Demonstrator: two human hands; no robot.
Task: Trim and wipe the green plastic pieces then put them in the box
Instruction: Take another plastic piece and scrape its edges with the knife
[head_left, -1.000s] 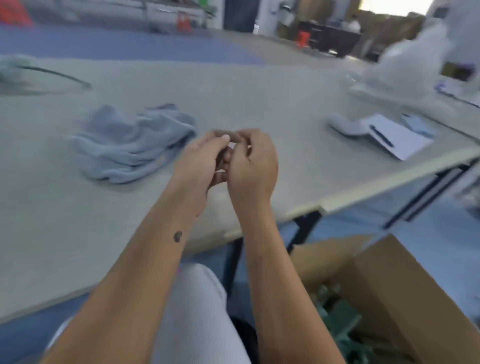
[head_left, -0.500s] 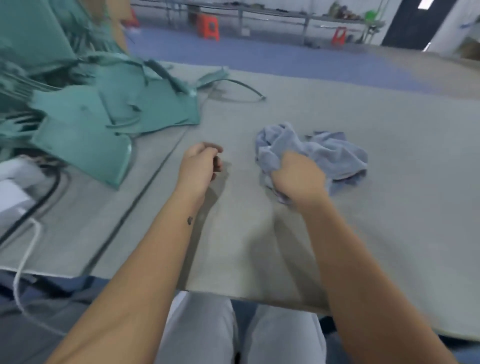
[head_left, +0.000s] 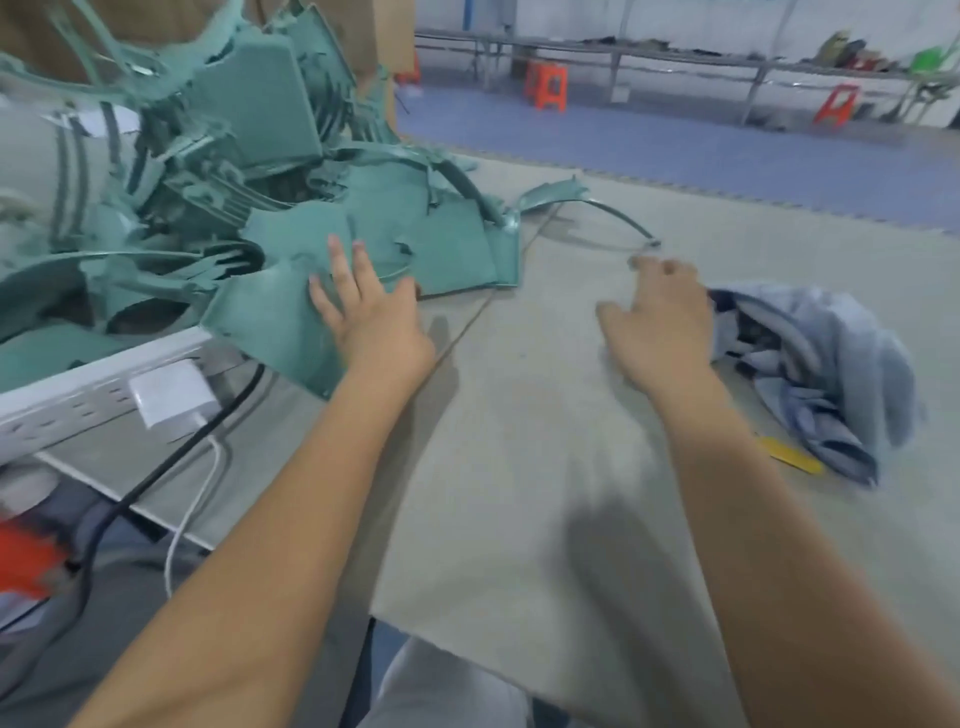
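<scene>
A tangled heap of green plastic pieces (head_left: 249, 171) is lying on the grey table (head_left: 519, 493), left of the blue cloth (head_left: 826, 374); the pieces are teal, flat panels with ragged edges and thin curved strips. The left hand (head_left: 371, 317) is reaching over the nearest panel with fingers spread straight. The right hand (head_left: 662, 322) is hovering just left of the cloth, fingers loosely bent, holding nothing.

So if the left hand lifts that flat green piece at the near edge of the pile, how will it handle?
The flat green piece looks thin and sheet-like, so probably light and slightly flexible rather than floppy. Its top edge lies under neighbouring parts of the green pile, so lifting may drag or topple those. The left hand lies on it with open fingers; the smooth face could slide.
</scene>
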